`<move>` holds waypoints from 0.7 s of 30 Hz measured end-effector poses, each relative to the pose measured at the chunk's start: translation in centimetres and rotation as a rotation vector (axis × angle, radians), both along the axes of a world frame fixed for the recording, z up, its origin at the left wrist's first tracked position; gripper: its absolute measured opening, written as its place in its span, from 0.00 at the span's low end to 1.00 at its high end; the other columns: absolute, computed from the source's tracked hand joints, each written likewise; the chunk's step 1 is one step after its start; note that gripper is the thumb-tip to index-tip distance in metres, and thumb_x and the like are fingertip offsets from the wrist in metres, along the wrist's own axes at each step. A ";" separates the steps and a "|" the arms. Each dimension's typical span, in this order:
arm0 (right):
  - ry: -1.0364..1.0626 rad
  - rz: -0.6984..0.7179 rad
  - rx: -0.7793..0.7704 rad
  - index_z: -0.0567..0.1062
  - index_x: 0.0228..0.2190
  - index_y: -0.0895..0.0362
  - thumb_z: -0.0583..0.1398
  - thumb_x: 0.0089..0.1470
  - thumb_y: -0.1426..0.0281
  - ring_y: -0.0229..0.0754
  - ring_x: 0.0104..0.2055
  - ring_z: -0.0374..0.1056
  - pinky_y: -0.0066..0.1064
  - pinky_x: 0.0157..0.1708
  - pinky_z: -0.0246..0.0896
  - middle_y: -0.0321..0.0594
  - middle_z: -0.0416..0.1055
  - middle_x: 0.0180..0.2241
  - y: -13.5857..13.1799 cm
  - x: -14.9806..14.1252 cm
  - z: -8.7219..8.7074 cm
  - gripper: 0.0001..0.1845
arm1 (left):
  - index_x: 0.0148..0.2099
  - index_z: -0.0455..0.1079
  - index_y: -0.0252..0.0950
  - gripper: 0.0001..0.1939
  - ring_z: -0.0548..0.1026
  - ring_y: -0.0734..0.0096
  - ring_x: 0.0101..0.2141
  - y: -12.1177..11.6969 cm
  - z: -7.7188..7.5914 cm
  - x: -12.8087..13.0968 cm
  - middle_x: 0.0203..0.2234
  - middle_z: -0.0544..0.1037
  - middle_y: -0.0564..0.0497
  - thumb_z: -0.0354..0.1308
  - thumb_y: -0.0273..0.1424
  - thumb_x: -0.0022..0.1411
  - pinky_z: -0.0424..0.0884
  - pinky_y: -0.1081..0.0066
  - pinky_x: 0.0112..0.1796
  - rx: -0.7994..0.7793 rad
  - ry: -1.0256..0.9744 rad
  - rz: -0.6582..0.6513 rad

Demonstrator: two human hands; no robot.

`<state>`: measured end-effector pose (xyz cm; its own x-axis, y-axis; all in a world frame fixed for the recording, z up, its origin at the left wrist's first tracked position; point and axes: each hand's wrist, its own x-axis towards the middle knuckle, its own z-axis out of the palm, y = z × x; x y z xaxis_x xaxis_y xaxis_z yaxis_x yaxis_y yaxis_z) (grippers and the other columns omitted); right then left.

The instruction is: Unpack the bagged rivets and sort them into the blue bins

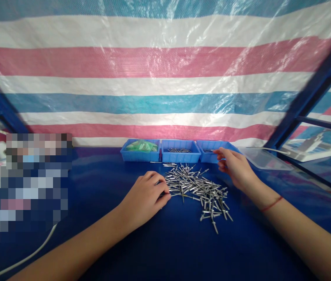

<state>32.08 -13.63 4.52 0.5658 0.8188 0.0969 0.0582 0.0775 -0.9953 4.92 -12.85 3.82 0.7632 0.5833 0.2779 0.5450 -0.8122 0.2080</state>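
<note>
A loose pile of small silver rivets (pixel 197 187) lies on the blue table (pixel 165 242). My left hand (pixel 144 195) rests at the pile's left edge, with its fingers curled and thumb pinched against the nearest rivets. My right hand (pixel 235 166), a red string on its wrist, reaches to the front rim of the right blue bin (pixel 207 157). Its fingers are bent together, and anything in them is hidden. The middle blue bin (pixel 179 157) holds a few rivets. Green pieces (pixel 142 145) lie in the left blue bin (pixel 138 156).
A clear plastic tray (pixel 263 159) sits right of the bins. A white cable (pixel 27 255) runs across the near left corner. A striped tarp (pixel 165 78) hangs behind the table, with dark blue frame posts (pixel 308 93) at both sides. A blurred patch covers the left.
</note>
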 end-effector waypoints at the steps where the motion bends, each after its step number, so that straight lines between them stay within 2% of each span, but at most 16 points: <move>1: -0.010 0.017 0.006 0.72 0.25 0.58 0.59 0.44 0.62 0.29 0.17 0.53 0.24 0.13 0.46 0.32 0.60 0.21 -0.2 -0.4 0.1 0.11 | 0.37 0.72 0.37 0.08 0.67 0.62 0.45 0.0 0.0 0.0 0.40 0.74 0.50 0.52 0.32 0.64 0.65 0.61 0.44 0.005 0.013 -0.004; 5: -0.096 0.121 0.006 0.73 0.25 0.59 0.60 0.45 0.63 0.30 0.17 0.52 0.24 0.14 0.44 0.32 0.60 0.20 -1.0 -2.3 0.4 0.11 | 0.38 0.73 0.36 0.10 0.68 0.62 0.45 0.1 0.0 0.0 0.40 0.74 0.50 0.50 0.31 0.66 0.65 0.62 0.44 0.027 0.047 -0.020; 9: -0.429 0.277 -0.005 0.73 0.26 0.59 0.56 0.51 0.60 0.33 0.19 0.56 0.26 0.18 0.49 0.34 0.63 0.21 -2.1 -4.2 0.4 0.14 | 0.37 0.73 0.37 0.07 0.69 0.64 0.44 0.0 -0.3 0.0 0.40 0.74 0.51 0.53 0.30 0.63 0.65 0.63 0.43 0.051 0.014 -0.020; 14: -0.769 0.422 0.113 0.72 0.26 0.57 0.53 0.56 0.65 0.38 0.28 0.64 0.28 0.29 0.58 0.36 0.70 0.25 -3.9 -6.2 0.4 0.13 | 0.38 0.72 0.36 0.09 0.70 0.64 0.42 -0.2 -1.1 0.4 0.39 0.75 0.50 0.50 0.29 0.65 0.66 0.63 0.42 0.115 0.014 -0.013; 18: -0.974 0.465 0.130 0.71 0.25 0.56 0.52 0.58 0.69 0.38 0.27 0.65 0.30 0.28 0.57 0.37 0.70 0.25 -4.7 -6.9 0.5 0.12 | 0.40 0.71 0.35 0.11 0.71 0.63 0.41 -0.3 -1.4 0.7 0.38 0.74 0.49 0.47 0.28 0.67 0.66 0.62 0.41 0.170 0.014 0.020; 21: -0.987 0.461 0.141 0.73 0.28 0.56 0.53 0.56 0.71 0.38 0.26 0.65 0.30 0.27 0.58 0.38 0.71 0.27 -4.6 -7.0 0.2 0.09 | 0.40 0.69 0.35 0.10 0.70 0.65 0.40 -0.4 -1.1 0.8 0.38 0.74 0.48 0.46 0.27 0.67 0.66 0.63 0.42 0.103 -0.114 0.079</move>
